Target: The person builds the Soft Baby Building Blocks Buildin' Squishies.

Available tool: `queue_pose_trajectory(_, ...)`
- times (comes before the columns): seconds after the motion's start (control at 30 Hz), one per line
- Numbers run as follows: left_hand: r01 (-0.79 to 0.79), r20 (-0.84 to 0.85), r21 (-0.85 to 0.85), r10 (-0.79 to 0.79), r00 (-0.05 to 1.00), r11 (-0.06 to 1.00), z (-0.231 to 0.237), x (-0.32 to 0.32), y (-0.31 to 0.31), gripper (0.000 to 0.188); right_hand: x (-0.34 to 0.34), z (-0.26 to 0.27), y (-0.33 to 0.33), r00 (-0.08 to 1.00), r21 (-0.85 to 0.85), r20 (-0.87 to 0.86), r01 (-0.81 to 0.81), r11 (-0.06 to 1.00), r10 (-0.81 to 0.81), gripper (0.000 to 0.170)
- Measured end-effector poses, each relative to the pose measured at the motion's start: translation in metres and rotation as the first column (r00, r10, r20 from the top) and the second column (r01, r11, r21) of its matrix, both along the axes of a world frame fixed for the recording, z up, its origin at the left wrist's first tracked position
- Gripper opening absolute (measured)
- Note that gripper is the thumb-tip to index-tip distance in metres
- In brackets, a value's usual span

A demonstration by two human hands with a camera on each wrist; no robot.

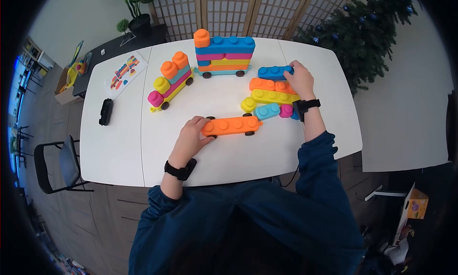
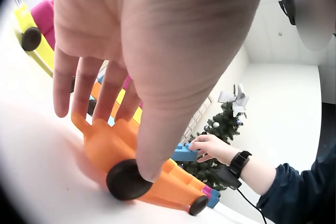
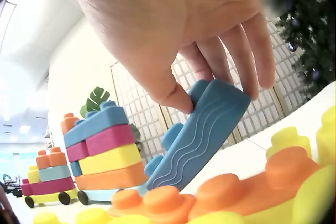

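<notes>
My left hand [image 1: 188, 139] grips the left end of an orange wheeled toy block base [image 1: 231, 126], thumb by a wheel and fingers along the far side. The base rests on the white table with its studs up. At the right, my right hand [image 1: 300, 79] pinches the right end of a long blue building block [image 1: 273, 73]. In the right wrist view that blue block [image 3: 202, 134] is tilted, its held end raised above the other. Just nearer to me lie orange blocks [image 1: 262, 84] and a long yellow block [image 1: 273, 96].
Behind stands a stacked block wagon [image 1: 224, 56]; left of it, a smaller yellow-based wagon [image 1: 172, 86]. A small yellow block [image 1: 248, 104], light blue block [image 1: 267, 111] and pink block [image 1: 286, 111] lie near the right wrist. A picture sheet [image 1: 125, 74] and black case [image 1: 106, 112] lie left.
</notes>
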State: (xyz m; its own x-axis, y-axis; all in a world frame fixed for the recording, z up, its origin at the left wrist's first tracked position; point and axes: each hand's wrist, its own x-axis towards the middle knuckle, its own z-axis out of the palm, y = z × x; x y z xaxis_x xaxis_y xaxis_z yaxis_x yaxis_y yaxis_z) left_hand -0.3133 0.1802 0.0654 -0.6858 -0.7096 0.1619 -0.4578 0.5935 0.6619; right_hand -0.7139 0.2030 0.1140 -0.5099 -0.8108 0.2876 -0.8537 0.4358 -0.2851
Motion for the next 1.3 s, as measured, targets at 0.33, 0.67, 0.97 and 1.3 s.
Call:
queue_pose_trajectory(0.33, -0.028, -0.064, 0.099, 0.035, 0.997, 0.995, 0.008, 0.015, -0.007, 0.068, 0.107, 0.004, 0.059, 0.851, -0.440, 0.297, -0.281, 0.853, 0.433, 0.032)
queue_pose_trajectory(0.67, -0.010, -0.181, 0.156, 0.038, 0.983, 0.988, 0.024, 0.010, -0.001, 0.081, 0.164, -0.037, 0.075, 0.770, -0.299, 0.328, -0.465, 0.833, 0.548, 0.031)
queue_pose_trajectory(0.97, 0.031, -0.116, 0.093, -0.020, 0.993, 0.995, 0.016, 0.004, -0.004, 0.044, 0.166, -0.050, 0.076, 0.755, -0.378, 0.282, -0.479, 0.792, 0.592, 0.032)
queue_pose_trajectory(1.3, 0.016, -0.099, 0.035, -0.012, 0.995, 0.999, 0.019, -0.002, 0.001, 0.048, 0.164, -0.051, 0.080, 0.753, -0.346, 0.345, -0.454, 0.821, 0.561, 0.034)
